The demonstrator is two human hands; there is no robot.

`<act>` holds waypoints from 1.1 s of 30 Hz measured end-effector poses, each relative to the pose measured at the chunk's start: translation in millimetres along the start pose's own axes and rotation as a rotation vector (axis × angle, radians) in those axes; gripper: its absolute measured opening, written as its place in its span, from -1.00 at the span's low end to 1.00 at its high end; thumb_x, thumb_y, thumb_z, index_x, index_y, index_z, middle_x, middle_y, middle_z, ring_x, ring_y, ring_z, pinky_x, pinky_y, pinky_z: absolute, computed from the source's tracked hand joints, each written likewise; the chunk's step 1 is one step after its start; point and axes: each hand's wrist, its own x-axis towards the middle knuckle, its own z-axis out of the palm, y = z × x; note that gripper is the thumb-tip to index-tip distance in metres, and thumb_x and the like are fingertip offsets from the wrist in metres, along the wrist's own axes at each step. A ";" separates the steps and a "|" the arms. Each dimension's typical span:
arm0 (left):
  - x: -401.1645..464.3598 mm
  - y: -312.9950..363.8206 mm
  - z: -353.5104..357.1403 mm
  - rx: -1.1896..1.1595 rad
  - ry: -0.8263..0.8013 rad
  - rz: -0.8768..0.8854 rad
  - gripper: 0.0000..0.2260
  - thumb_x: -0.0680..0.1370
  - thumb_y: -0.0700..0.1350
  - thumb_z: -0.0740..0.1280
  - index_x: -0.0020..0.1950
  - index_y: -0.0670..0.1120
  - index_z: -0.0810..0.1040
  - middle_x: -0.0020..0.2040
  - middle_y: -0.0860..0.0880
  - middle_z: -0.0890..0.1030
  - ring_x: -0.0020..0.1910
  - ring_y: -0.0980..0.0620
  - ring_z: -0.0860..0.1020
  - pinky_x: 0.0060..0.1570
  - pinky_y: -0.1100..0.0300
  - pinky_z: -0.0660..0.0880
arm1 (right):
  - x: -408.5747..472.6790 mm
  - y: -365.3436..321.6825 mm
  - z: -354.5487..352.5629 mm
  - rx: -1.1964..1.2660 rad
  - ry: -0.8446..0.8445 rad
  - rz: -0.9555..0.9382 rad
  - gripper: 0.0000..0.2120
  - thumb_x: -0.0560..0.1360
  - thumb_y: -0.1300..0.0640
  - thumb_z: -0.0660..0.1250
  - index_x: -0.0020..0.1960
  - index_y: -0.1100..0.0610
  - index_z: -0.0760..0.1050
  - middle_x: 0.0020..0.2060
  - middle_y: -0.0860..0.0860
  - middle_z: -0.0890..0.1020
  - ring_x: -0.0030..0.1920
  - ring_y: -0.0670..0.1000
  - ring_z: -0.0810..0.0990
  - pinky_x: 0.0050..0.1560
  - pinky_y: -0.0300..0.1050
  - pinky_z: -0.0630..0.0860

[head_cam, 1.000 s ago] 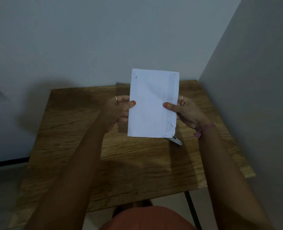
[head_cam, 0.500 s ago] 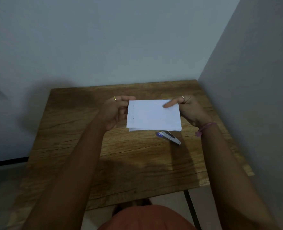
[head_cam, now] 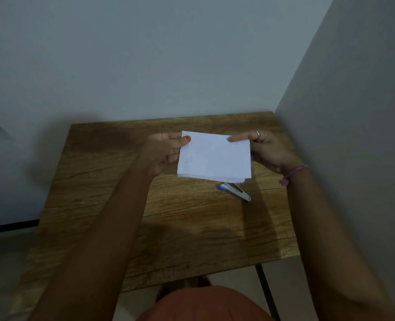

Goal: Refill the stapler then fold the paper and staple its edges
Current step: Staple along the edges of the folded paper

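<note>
We hold the folded paper (head_cam: 214,157) above the table (head_cam: 103,181) with both hands. Our left hand (head_cam: 163,150) pinches its left edge, thumb on top; our right hand (head_cam: 265,150) pinches its right edge likewise. The stapler (head_cam: 234,192) lies on the table just below the paper's lower right corner.

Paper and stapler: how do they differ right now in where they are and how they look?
The paper is held up, pinched by the left hand and right hand; the stapler lies untouched on the table. The paper is white and folded; the stapler is blue and silver.
</note>
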 end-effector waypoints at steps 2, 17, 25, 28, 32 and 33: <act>-0.1 1.2 -1.3 0.043 0.002 0.000 -0.65 0.45 -0.23 0.49 0.19 -0.27 0.55 -0.01 -0.16 0.71 -0.03 -0.07 0.70 -0.19 0.16 0.65 | -1.3 -1.0 -10.7 0.065 -0.047 0.035 -0.54 0.53 0.47 0.11 0.10 0.06 0.64 0.13 0.02 0.66 0.18 0.01 0.61 0.16 -0.11 0.55; -3.1 6.2 17.5 0.206 -0.036 0.066 -0.71 0.43 -0.23 0.50 0.11 -0.26 0.61 -0.04 -0.14 0.72 -0.09 -0.03 0.71 -0.26 0.24 0.61 | 31.7 -20.6 39.8 -0.213 -0.025 0.095 -0.79 0.46 0.11 0.45 0.03 0.20 0.66 -0.13 0.16 0.72 -0.18 0.08 0.68 -0.21 -0.11 0.61; -3.0 6.8 18.7 0.275 -0.033 0.093 -0.72 0.44 -0.12 0.51 0.05 -0.26 0.63 -0.23 -0.05 0.72 -0.32 0.08 0.68 -0.42 0.31 0.53 | 33.0 -10.5 50.9 -0.076 0.063 0.108 -0.81 0.42 0.20 0.49 -0.01 0.27 0.65 -0.14 0.19 0.71 -0.18 0.11 0.69 -0.23 -0.10 0.60; 0.0 6.5 20.9 0.366 0.020 0.166 -0.79 0.44 -0.08 0.51 -0.07 -0.22 0.65 -0.39 0.03 0.66 -0.48 0.16 0.58 -0.46 0.29 0.48 | 32.1 -12.2 52.5 -0.028 0.072 0.103 -0.83 0.41 0.21 0.50 -0.04 0.26 0.66 -0.16 0.18 0.71 -0.21 0.08 0.69 -0.29 -0.14 0.60; 4.0 9.2 22.0 0.466 0.062 0.261 -0.84 0.44 -0.01 0.51 -0.15 -0.09 0.68 -0.22 0.00 0.71 -0.24 0.05 0.66 -0.21 0.11 0.60 | 30.8 -17.6 51.7 0.020 0.053 0.117 -0.76 0.41 0.18 0.49 -0.01 0.32 0.64 -0.13 0.19 0.71 -0.18 0.08 0.70 -0.25 -0.12 0.60; 4.4 10.0 21.7 0.484 0.069 0.274 -0.85 0.45 -0.01 0.50 -0.14 -0.08 0.68 -0.17 -0.02 0.72 -0.16 0.01 0.68 -0.12 0.07 0.61 | 30.0 -18.7 50.4 0.024 0.053 0.133 -0.73 0.42 0.18 0.48 0.01 0.36 0.62 -0.13 0.19 0.71 -0.18 0.08 0.69 -0.24 -0.11 0.61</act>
